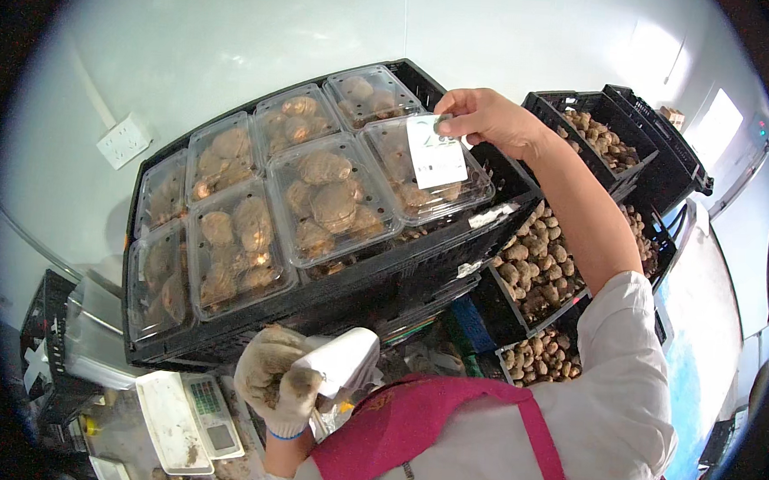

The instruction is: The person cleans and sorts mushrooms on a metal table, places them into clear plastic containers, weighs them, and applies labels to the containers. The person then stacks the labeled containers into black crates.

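Observation:
My right hand (485,121), bare, pinches the top edge of a white printed label (438,158) over a clear plastic clamshell box (471,196) of brown root tubers at the right end of a black crate (369,285). Whether the label touches the lid I cannot tell. My left hand (279,378), in a soiled knit glove, grips a white roll (345,362), perhaps of labels, below the crate's near edge. More clamshell boxes (334,198) of tubers stand in two rows on the crate, their lids on.
A white electronic scale (183,418) lies at the lower left, beside empty-looking clear plastic containers (102,329). Black crates of loose tubers (540,261) are stacked at the right. A power socket (123,140) is on the pale wall behind the crate.

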Demonstrator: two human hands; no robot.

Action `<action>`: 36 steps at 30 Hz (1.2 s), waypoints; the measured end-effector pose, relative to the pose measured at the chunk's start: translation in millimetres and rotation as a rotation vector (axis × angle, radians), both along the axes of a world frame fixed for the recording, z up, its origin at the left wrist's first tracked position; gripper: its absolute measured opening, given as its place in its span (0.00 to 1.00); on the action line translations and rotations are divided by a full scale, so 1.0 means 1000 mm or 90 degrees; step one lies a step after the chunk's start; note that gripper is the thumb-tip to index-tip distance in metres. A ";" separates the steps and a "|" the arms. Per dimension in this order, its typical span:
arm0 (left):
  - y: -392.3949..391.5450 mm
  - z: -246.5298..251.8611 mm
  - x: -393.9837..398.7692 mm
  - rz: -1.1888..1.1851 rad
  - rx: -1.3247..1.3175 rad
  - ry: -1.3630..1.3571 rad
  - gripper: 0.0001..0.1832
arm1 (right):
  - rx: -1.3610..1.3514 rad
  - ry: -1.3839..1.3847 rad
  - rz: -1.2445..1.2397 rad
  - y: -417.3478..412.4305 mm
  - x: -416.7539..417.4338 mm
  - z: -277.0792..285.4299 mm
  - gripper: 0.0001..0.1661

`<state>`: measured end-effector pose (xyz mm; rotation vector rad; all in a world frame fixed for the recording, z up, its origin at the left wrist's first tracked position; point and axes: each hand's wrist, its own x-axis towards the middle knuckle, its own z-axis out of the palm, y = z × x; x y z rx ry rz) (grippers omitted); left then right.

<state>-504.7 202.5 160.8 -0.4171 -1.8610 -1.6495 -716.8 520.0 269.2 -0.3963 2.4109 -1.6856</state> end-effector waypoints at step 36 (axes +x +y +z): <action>-0.016 0.060 0.008 0.330 -0.084 -0.116 0.24 | -0.379 0.076 0.331 -0.108 0.124 -0.048 0.04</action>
